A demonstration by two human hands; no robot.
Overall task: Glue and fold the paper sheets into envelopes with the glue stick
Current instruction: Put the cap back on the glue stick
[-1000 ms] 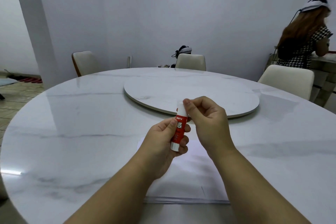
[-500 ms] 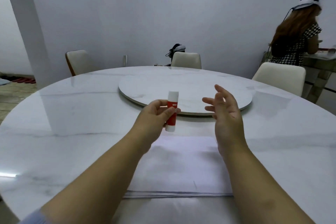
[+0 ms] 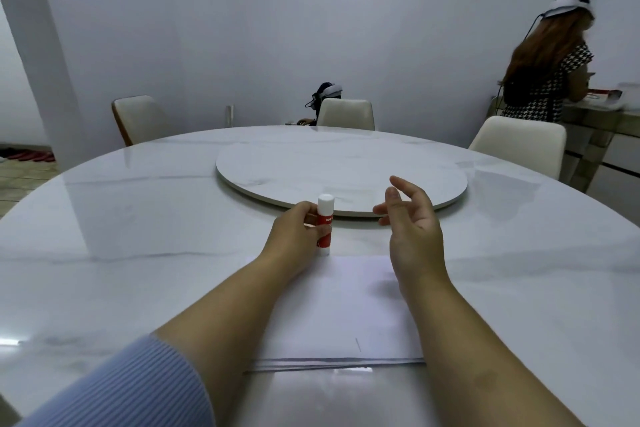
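A red and white glue stick [image 3: 325, 224] stands upright with its white cap on, its base at the far edge of a stack of white paper sheets [image 3: 341, 312] on the marble table. My left hand [image 3: 294, 236] is wrapped around the stick's left side. My right hand [image 3: 412, 229] hovers to the right of it above the paper, fingers spread, holding nothing. My forearms cover part of the sheets.
A round marble turntable [image 3: 341, 172] lies just beyond my hands on the round marble table [image 3: 121, 236]. White chairs [image 3: 346, 114] ring the far side. One person stands at a counter at the right [image 3: 547, 69]; another person's head [image 3: 325, 95] shows behind the far chair.
My right hand let go of the glue stick's cap end and opened to the right. My left hand carried the stick forward and down until its base met the table.
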